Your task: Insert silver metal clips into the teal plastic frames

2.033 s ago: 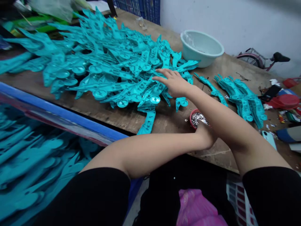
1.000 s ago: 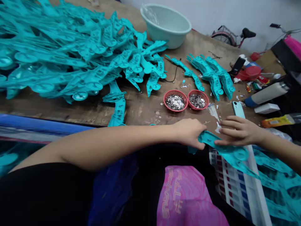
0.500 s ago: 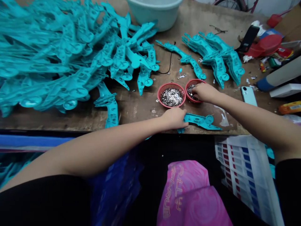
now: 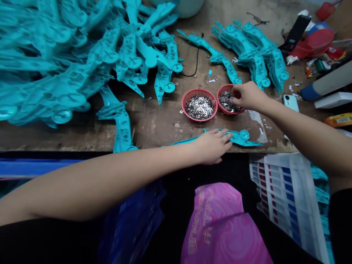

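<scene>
My left hand [image 4: 213, 146] lies flat with fingers stretched out on a teal plastic part [image 4: 243, 138] at the table's front edge, covering its middle. Over the right rim of the small red basket [image 4: 229, 111] hangs my right hand [image 4: 249, 96], thumb and fingertips pinched together. Whatever is between those fingertips is too small or hidden to make out. Small dark metal pieces fill that basket. Just left of it, a second red basket [image 4: 189, 115] holds shiny flat metal pieces.
A large heap of teal parts [image 4: 63, 66] covers the left. Stacked teal parts [image 4: 253, 55] and a single one [image 4: 211, 51] lie behind the baskets. On the right are a phone [image 4: 290, 103] and clutter. A white crate [image 4: 299, 198] stands below the front edge.
My left hand has gone from gripping the teal part to lying flat on it, fingers extended. My right hand has lifted out of the right basket's metal pieces. The view has shifted slightly.
</scene>
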Demonstrator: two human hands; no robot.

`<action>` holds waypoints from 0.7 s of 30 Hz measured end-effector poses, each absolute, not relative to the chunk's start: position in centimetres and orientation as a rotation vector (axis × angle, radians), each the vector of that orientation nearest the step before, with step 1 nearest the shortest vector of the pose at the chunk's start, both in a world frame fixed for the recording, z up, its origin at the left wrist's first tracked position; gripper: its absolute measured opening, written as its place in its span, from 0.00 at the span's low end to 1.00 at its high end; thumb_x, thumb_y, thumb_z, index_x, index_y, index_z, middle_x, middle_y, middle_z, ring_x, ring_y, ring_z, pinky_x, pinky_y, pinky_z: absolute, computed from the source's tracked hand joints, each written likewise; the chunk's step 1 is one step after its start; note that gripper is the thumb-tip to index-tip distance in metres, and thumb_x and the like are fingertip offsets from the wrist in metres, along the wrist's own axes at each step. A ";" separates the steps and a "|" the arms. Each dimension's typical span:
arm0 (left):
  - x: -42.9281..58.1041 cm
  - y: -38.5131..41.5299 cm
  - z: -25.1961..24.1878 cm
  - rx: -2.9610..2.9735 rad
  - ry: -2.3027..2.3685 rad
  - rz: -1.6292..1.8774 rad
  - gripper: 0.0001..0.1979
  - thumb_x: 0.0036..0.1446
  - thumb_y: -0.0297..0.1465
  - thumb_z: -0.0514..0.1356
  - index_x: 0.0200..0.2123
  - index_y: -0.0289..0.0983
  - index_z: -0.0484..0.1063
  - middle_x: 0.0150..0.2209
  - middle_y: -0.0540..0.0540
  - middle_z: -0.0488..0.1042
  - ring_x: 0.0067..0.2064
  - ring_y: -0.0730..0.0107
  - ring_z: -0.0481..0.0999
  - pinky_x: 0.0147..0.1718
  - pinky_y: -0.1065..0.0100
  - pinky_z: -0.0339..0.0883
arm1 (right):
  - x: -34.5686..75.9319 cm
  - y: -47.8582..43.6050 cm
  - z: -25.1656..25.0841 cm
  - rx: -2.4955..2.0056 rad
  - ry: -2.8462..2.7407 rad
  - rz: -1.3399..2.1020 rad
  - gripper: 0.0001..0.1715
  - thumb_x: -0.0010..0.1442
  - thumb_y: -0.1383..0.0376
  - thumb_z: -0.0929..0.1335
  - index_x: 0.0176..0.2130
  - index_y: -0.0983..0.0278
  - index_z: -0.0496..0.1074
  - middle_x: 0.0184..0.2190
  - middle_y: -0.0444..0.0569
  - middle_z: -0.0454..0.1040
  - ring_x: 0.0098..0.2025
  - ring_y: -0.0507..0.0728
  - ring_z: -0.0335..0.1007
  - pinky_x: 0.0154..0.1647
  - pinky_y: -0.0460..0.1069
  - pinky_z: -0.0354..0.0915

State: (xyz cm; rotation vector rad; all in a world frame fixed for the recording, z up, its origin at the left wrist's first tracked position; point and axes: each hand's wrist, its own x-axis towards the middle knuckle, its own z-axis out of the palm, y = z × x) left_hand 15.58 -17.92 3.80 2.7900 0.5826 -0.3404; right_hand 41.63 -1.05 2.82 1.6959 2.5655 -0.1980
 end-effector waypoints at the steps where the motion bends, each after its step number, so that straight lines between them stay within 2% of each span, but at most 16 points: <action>1: 15.5 -17.8 3.2 2.776 0.514 -0.391 0.46 0.76 0.39 0.81 0.89 0.35 0.74 0.95 0.29 0.61 0.95 0.31 0.63 0.90 0.40 0.70 | 41.8 -1.0 2.9 1.680 2.574 -0.225 0.20 0.72 0.66 0.74 0.57 0.65 0.93 0.46 0.62 0.93 0.48 0.73 0.89 0.56 0.63 0.78; 2: 15.4 -17.5 2.7 2.761 0.472 -0.435 0.52 0.73 0.36 0.82 0.93 0.38 0.69 0.97 0.32 0.56 0.97 0.32 0.60 0.92 0.39 0.67 | 42.0 -1.1 3.1 1.670 2.574 -0.242 0.21 0.72 0.66 0.74 0.57 0.64 0.94 0.45 0.61 0.93 0.47 0.73 0.89 0.56 0.63 0.78; 3: 15.4 -17.2 2.2 2.749 0.453 -0.465 0.54 0.73 0.33 0.81 0.94 0.40 0.66 0.97 0.34 0.55 0.97 0.33 0.60 0.93 0.39 0.67 | 42.2 -1.3 3.5 1.668 2.571 -0.251 0.21 0.72 0.66 0.74 0.58 0.64 0.94 0.45 0.60 0.93 0.47 0.72 0.89 0.57 0.63 0.78; 5: 15.4 -16.6 1.8 2.733 0.448 -0.473 0.48 0.78 0.26 0.72 0.95 0.39 0.64 0.97 0.36 0.54 0.97 0.38 0.60 0.92 0.40 0.68 | 42.6 -2.3 4.7 1.662 2.573 -0.268 0.22 0.73 0.65 0.74 0.58 0.63 0.96 0.46 0.59 0.94 0.48 0.72 0.91 0.58 0.62 0.79; 7: 15.4 -16.1 1.8 2.709 0.472 -0.437 0.42 0.81 0.20 0.62 0.94 0.39 0.68 0.96 0.38 0.57 0.96 0.41 0.62 0.91 0.41 0.70 | 43.1 -4.4 6.3 1.619 2.626 -0.281 0.21 0.76 0.64 0.72 0.57 0.62 0.97 0.49 0.58 0.96 0.51 0.73 0.93 0.60 0.63 0.80; 9: 15.4 -15.7 2.1 2.668 0.520 -0.386 0.39 0.83 0.18 0.56 0.91 0.41 0.73 0.95 0.40 0.60 0.96 0.43 0.63 0.91 0.41 0.70 | 43.5 -7.2 7.8 1.541 2.740 -0.287 0.22 0.80 0.63 0.71 0.57 0.61 0.97 0.54 0.59 0.96 0.56 0.73 0.94 0.64 0.63 0.81; 11: 15.2 -15.5 2.5 2.629 0.565 -0.350 0.38 0.84 0.19 0.55 0.89 0.43 0.77 0.95 0.41 0.63 0.96 0.44 0.64 0.92 0.43 0.68 | 43.8 -10.1 8.5 1.455 2.841 -0.338 0.23 0.83 0.62 0.69 0.57 0.58 0.96 0.54 0.57 0.96 0.58 0.71 0.95 0.63 0.62 0.82; 14: 14.8 -15.4 2.9 2.593 0.588 -0.374 0.37 0.84 0.20 0.56 0.88 0.47 0.78 0.95 0.42 0.63 0.96 0.48 0.63 0.93 0.47 0.65 | 44.0 -12.8 7.3 1.418 2.833 -0.549 0.21 0.83 0.62 0.68 0.57 0.55 0.92 0.48 0.52 0.96 0.51 0.67 0.94 0.55 0.57 0.82; 16: 14.7 -15.3 3.1 2.575 0.600 -0.403 0.38 0.84 0.19 0.56 0.88 0.47 0.78 0.95 0.44 0.62 0.97 0.49 0.61 0.93 0.47 0.63 | 44.0 -13.0 5.5 1.413 2.792 -0.674 0.19 0.84 0.63 0.68 0.57 0.56 0.90 0.47 0.52 0.95 0.48 0.66 0.93 0.51 0.56 0.80; 19: 14.9 -15.4 3.9 2.560 0.627 -0.429 0.38 0.83 0.18 0.55 0.88 0.45 0.78 0.96 0.42 0.62 0.98 0.48 0.59 0.93 0.48 0.63 | 44.2 -11.7 3.1 1.239 2.867 -0.812 0.17 0.84 0.62 0.69 0.53 0.59 0.90 0.52 0.59 0.94 0.51 0.67 0.91 0.55 0.58 0.80; 21: 15.2 -15.1 4.7 2.556 0.605 -0.475 0.35 0.81 0.21 0.61 0.85 0.43 0.80 0.95 0.39 0.64 0.96 0.44 0.63 0.91 0.49 0.67 | 44.3 -10.8 2.1 1.087 2.955 -0.863 0.17 0.85 0.60 0.70 0.50 0.59 0.91 0.55 0.60 0.93 0.52 0.66 0.90 0.57 0.59 0.80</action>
